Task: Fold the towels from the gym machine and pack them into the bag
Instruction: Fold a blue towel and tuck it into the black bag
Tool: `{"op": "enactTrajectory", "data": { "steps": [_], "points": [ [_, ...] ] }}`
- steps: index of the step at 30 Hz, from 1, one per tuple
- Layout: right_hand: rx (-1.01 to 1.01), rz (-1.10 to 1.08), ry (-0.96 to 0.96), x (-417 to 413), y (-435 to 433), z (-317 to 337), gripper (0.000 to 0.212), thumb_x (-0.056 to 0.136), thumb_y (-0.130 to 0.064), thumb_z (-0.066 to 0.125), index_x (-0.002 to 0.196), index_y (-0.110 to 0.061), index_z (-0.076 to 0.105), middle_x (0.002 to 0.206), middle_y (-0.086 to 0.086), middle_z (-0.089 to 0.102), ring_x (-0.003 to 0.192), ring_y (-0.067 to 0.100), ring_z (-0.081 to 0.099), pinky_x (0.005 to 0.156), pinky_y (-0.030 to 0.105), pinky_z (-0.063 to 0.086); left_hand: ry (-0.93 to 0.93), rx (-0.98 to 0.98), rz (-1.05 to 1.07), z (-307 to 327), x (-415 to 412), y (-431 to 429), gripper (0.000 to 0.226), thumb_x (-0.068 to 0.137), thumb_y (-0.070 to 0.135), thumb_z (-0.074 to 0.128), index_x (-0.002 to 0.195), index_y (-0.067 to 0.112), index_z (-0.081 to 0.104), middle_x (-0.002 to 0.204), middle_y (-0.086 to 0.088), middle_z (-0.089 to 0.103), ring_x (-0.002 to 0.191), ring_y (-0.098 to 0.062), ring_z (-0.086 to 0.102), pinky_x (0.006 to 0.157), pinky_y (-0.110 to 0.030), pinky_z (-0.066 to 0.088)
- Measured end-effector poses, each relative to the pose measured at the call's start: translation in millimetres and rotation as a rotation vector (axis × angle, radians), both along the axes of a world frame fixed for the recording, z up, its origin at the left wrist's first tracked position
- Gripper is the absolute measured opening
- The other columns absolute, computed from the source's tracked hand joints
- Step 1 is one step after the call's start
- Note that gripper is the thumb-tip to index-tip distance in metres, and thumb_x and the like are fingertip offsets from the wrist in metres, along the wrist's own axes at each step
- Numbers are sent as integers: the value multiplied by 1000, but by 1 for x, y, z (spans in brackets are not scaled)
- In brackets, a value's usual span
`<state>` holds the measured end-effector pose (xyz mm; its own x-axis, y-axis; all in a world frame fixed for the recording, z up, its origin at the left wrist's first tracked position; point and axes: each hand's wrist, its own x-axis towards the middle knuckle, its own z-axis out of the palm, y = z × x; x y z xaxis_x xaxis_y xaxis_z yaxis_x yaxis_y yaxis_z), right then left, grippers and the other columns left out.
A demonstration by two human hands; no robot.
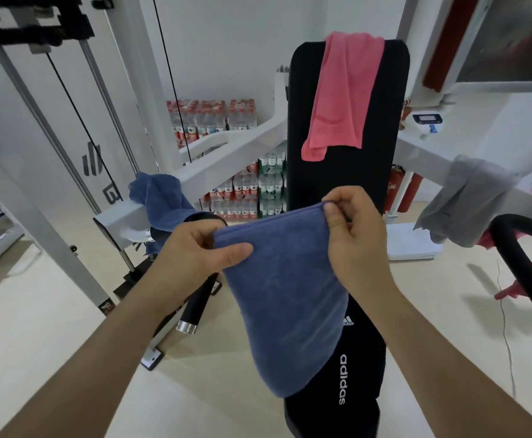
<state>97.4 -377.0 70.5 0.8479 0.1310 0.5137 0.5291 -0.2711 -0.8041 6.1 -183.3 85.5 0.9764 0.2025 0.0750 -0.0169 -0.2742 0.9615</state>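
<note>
**Blue towel mid-fold, more waiting on the machine**

The left hand and right hand each pinch a top corner of a blue towel, which hangs doubled over a black bag. Next, probably, another halving fold. Pink, grey and second blue towels remain draped.

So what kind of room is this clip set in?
Most likely a small gym: a white cable machine with a black padded backrest, towels such as the pink towel draped on it, and stacked bottled water behind.
</note>
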Motion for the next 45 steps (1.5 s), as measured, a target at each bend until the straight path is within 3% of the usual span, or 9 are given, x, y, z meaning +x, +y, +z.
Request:
{"op": "enactTrajectory", "data": {
  "steps": [4,10,13,20,26,32,36,40,45],
  "points": [
    [362,357,484,-4,1,30,22,99,-30,49,90,-25,69,88,-6,72,83,5,66,72,21,53,-167,-478,-53,18,-6,0,26,72,8,70,91,18,56,83,2,70,76,-16,67,61,-26,55],
    [896,585,983,-47,31,-5,53,102,-41,36,81,-12,75,70,-2,75,65,7,72,58,18,56,-232,-493,9,69,15,-9,27,90,6,63,111,24,60,94,-2,71,78,-16,68,67,-28,56],
    [941,735,1033,-63,45,-16,77,72,-76,47,113,-16,72,115,9,71,107,25,68,87,38,54,-153,-363,240,63,35,12,29,90,13,65,117,21,58,98,-1,68,81,-17,67,62,-26,55],
    [558,423,1055,-61,33,-14,19,86,-14,62,101,-6,72,94,12,76,81,24,74,74,36,53,494,-828,25,-38,-12,30,63,80,68,58,107,13,73,109,-11,72,95,-27,66,78,-37,48],
    [338,313,1186,-40,8,-47,25,89,-22,64,107,-6,71,103,13,74,101,27,67,89,39,52,435,-637,120,-87,-19,2,32,90,24,64,110,0,68,101,-22,72,85,-30,69,63,-32,54],
    [86,364,1236,-22,-33,-104,32,87,-9,66,118,-2,65,115,18,69,109,33,65,97,44,51,678,-503,76,-116,7,-22,20,93,25,58,91,10,71,76,-5,75,70,-19,68,60,-28,50],
    [183,309,953,24,-51,-72,36,89,-1,59,123,-13,60,105,4,74,99,20,70,81,33,58,447,-418,-15,-83,59,-27,18,92,20,60,102,11,71,101,-16,64,85,-28,57,71,-38,42],
    [283,335,697,68,-78,-21,27,95,-4,50,96,-29,60,73,-18,73,70,-2,69,56,8,50,130,-526,-176,-44,97,-41,27,90,6,53,83,16,77,84,-7,71,74,-20,66,64,-31,53],
    [330,381,787,110,-88,-50,25,97,-4,36,84,-6,57,80,10,62,74,25,57,59,24,52,152,-267,-206,-43,144,-69,67,83,-25,28,53,19,68,65,-3,68,56,-18,61,46,-21,46]
  ]
}}
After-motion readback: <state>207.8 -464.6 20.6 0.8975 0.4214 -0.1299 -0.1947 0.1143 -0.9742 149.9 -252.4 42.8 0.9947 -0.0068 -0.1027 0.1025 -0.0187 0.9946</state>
